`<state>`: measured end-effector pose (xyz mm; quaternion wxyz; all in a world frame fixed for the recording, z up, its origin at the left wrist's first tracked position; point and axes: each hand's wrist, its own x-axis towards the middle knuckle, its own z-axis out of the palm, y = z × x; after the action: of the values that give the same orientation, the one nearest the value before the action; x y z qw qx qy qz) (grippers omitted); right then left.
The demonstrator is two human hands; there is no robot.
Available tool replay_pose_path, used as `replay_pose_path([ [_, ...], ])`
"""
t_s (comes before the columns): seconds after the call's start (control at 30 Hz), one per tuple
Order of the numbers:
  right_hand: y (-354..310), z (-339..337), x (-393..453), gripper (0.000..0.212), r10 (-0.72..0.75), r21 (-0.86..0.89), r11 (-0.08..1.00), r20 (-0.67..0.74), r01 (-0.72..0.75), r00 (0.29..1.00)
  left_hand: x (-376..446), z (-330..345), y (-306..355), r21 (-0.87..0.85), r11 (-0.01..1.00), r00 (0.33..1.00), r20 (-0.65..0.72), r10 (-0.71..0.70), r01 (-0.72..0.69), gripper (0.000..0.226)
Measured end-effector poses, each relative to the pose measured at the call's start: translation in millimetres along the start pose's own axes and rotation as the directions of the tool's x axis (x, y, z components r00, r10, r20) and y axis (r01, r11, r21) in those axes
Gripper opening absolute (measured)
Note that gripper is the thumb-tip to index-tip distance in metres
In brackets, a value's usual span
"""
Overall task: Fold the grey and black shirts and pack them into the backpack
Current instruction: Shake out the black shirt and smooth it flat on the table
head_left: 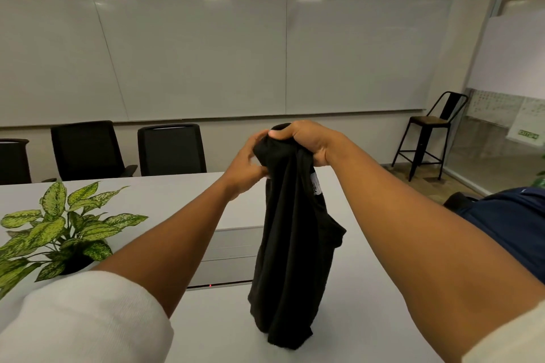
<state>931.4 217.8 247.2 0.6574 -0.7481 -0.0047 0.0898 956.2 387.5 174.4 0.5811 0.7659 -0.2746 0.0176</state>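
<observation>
Black shirt (290,244) hangs vertical, bunched top gripped by both hands (283,150).

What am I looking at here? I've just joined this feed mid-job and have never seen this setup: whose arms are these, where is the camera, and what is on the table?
There is no machine: a person wears one wide-angle camera on the head, looking forward and down, so the arms are their own. The right hand grips the bunched top of the black shirt, and the left hand holds it just beside. The shirt hangs in a rumpled column, its lower end at the white table, not yet folded. A leafy potted plant stands on the left. Something dark blue lies at the right edge; I cannot tell what it is. No grey shirt is in view.
</observation>
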Motion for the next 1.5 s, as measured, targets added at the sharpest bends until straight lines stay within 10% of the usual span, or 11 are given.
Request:
replay_pose_path([
  [0.13,-4,5,-4,0.038,-0.05,-0.083,0.995,0.039,0.053,0.998,-5,0,14,0.109,0.989,0.969,0.217,-0.118,0.096,0.025],
  [0.23,-7,7,-5,0.027,-0.187,-0.303,0.939,-0.052,0.163,0.981,-10,1,16,0.19,0.955,0.938,0.218,-0.269,0.229,0.036],
  [0.4,11,9,11,0.034,-0.284,-0.596,0.803,-0.397,-0.01,0.873,-16,13,27,-0.095,0.884,0.886,-0.021,-0.462,0.459,0.031],
  [0.53,25,23,2,0.083,-0.1,-0.445,0.865,-0.604,-0.231,0.79,-3,26,34,-0.269,0.815,0.804,-0.18,-0.566,0.514,0.033],
  [0.67,27,24,-10,0.078,0.1,-0.123,0.983,-0.246,-0.134,0.964,3,31,38,-0.344,0.846,0.889,-0.064,-0.454,0.407,0.028],
  [0.8,36,17,-8,0.075,0.035,-0.061,0.997,-0.254,-0.053,0.966,0,29,38,-0.272,0.915,0.955,0.073,-0.288,0.297,0.032],
  [0.93,43,18,-9,0.018,-0.047,-0.114,0.993,-0.313,0.012,0.949,0,32,29,0.037,0.98,0.959,-0.217,-0.183,0.195,0.037],
  [1.1,25,12,-12,0.035,-0.21,-0.239,0.961,-0.31,0.138,0.927,-7,26,-13,0.034,0.981,0.818,-0.558,-0.139,0.19,0.031],
  [1.3,-3,-4,-21,0.015,-0.339,-0.188,0.938,-0.315,0.292,0.886,-17,24,-58,-0.044,0.877,0.847,-0.24,-0.474,0.478,0.083],
  [1.5,-3,-14,-12,0.013,-0.334,0.07,0.916,-0.408,0.394,0.85,-23,35,-47,0.086,0.867,0.844,0.201,-0.497,0.49,0.024],
])
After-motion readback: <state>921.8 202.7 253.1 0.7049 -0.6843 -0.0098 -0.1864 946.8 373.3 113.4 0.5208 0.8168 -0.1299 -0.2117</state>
